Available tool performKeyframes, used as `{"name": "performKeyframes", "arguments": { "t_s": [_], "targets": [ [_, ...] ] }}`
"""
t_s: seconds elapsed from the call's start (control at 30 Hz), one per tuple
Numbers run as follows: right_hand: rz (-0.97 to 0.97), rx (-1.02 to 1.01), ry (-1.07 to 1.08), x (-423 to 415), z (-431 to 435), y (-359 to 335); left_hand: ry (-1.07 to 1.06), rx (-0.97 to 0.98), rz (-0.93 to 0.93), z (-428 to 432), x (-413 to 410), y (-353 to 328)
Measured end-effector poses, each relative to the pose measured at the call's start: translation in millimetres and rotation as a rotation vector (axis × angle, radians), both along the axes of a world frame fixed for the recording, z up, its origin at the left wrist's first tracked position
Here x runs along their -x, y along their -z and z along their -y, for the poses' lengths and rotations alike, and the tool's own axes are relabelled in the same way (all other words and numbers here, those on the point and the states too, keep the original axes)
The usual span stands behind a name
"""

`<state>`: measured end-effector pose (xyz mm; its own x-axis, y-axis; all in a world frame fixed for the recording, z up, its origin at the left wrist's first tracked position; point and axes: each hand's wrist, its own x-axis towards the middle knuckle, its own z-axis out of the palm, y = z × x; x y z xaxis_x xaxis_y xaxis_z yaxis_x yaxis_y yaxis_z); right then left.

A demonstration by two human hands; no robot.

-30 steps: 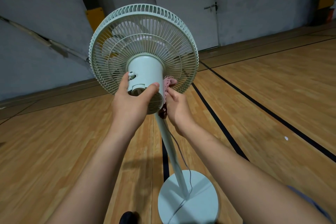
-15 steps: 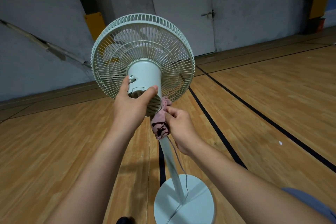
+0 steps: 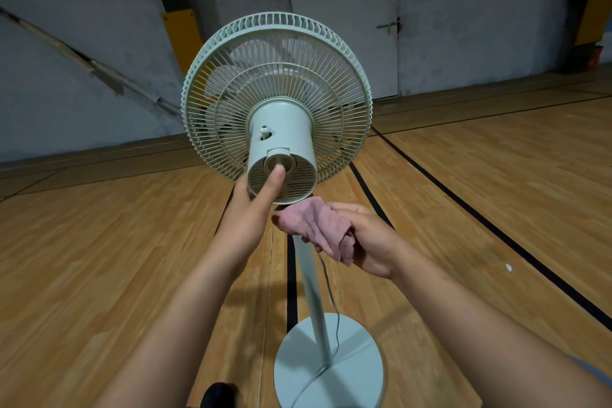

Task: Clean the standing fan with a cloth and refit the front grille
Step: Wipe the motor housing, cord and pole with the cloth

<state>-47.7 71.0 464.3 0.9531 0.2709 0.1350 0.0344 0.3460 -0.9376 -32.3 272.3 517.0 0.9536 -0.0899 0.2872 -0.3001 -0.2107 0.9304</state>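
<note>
Standing on a wooden floor [image 3: 99, 242], the pale green fan [image 3: 276, 93] shows its back: a round ribbed grille, a cylindrical motor housing [image 3: 281, 142] with a vented end, a slim pole and a disc base [image 3: 331, 364] with a thin cord. The left hand [image 3: 251, 205] cups the housing from below, thumb across its vented end. Just right of those fingers, the right hand [image 3: 367, 242] is closed around a crumpled pink cloth [image 3: 314, 223] beneath the housing.

Left hand [image 3: 246, 209] on motor housing [image 3: 281, 142] behind grille [image 3: 212, 89]; right hand [image 3: 371, 238] with cloth [image 3: 314, 222] below, beside pole [image 3: 313, 291].
</note>
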Motion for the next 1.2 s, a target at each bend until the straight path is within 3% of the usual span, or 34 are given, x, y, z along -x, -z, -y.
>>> {"name": "performKeyframes", "arguments": {
  "t_s": [0.1,0.2,0.3,0.4,0.6,0.77,0.93,1.07,1.2],
  "targets": [
    [-0.022,-0.004,-0.074,-1,2,6,0.079,-0.007,-0.271,-9,-1,36],
    [-0.027,0.047,-0.064,-7,-1,12,0.209,0.157,-0.522,-18,-7,57],
    [-0.022,0.162,-0.01,-12,-2,17,0.208,0.352,-0.567,-23,-13,64],
    [0.024,0.327,0.073,-17,-3,14,0.16,0.388,-0.544,-30,-14,61],
    [0.203,0.357,0.317,-21,-11,-13,-0.099,0.421,-0.331,-53,-20,35],
    [0.139,0.024,0.306,-22,-30,-42,-0.294,0.26,-0.006,-56,-32,-20],
    [0.013,-0.111,0.167,-19,-45,-61,-0.283,0.1,0.296,-28,-44,-87],
    [-0.02,-0.117,0.082,-20,-51,-65,-0.217,-0.013,0.368,-9,-60,-104],
    [-0.06,-0.148,0.012,-21,-50,-66,-0.02,-0.09,0.359,-1,-65,-103]
  ]
}}
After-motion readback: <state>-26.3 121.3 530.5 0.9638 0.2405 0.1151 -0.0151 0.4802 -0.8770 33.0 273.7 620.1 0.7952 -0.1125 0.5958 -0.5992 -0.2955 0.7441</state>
